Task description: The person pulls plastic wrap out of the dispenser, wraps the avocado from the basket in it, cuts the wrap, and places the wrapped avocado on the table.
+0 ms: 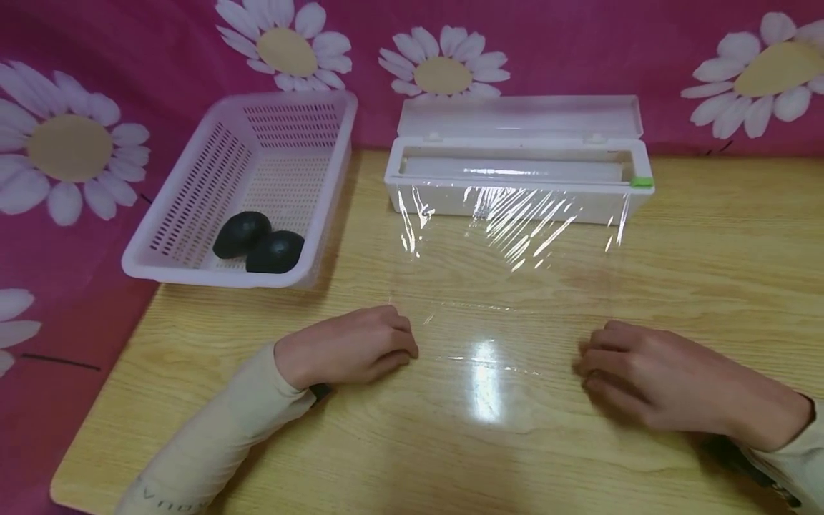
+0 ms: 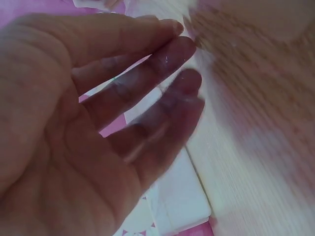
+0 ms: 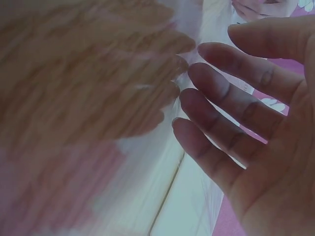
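A sheet of clear plastic wrap (image 1: 521, 243) runs from the white dispenser box (image 1: 515, 200) toward me across the wooden table. At the sheet's near left corner is my left hand (image 1: 354, 347), fingertips down by the tabletop. Its fingers bend only slightly in the left wrist view, the thumb close to the index finger. My right hand (image 1: 656, 372) is low over the table by the near right corner. The right wrist view shows its fingers (image 3: 211, 81) spread and loosely extended, with the thumb apart and their reflection in the tabletop.
The dispenser's lid (image 1: 521, 116) is raised, with a green slider (image 1: 641, 182) at its right end. To the left, a pale perforated basket (image 1: 144, 261) holds two dark avocados (image 1: 243, 234). A pink flowered cloth (image 1: 553, 43) hangs behind the table (image 1: 721, 286).
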{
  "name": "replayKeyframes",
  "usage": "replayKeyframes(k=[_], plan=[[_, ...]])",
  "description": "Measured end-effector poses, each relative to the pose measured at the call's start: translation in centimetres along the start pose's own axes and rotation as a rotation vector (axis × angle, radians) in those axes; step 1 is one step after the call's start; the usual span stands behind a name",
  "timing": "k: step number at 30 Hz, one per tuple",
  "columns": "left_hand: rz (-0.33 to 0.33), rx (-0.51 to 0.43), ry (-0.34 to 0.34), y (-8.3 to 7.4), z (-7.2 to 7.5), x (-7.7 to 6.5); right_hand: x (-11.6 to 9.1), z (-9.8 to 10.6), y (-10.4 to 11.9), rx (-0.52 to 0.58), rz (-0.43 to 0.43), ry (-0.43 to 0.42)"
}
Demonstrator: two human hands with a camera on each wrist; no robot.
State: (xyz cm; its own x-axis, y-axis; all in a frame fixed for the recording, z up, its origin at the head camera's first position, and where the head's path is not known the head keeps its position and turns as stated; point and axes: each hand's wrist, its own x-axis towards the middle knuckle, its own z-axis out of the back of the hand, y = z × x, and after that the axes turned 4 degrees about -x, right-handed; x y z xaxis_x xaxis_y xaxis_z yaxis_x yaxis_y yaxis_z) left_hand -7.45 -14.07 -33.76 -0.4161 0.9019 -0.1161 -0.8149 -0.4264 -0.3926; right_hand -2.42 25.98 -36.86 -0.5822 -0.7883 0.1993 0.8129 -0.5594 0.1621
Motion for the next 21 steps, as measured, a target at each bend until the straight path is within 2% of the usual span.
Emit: replayKeyframes(k=[5, 13, 17, 21], plan=[[0.004, -0.006, -0.026, -0.1, -0.2, -0.3, -0.1, 0.0, 0.2, 0.001, 0.005, 0.004], [0.043, -0.047, 0.004, -0.1, -0.5, -0.6, 0.0, 0.1, 0.1, -0.007, 0.025, -0.028], [0.056, -0.048, 0.007, -0.2, -0.5, -0.7, 0.3, 0.4, -0.1, -0.011, 0.040, -0.079], [0.064, -0.036, 0.004, -0.2, -0.4, -0.6, 1.1, 0.9, -0.6, -0.034, 0.047, -0.166]])
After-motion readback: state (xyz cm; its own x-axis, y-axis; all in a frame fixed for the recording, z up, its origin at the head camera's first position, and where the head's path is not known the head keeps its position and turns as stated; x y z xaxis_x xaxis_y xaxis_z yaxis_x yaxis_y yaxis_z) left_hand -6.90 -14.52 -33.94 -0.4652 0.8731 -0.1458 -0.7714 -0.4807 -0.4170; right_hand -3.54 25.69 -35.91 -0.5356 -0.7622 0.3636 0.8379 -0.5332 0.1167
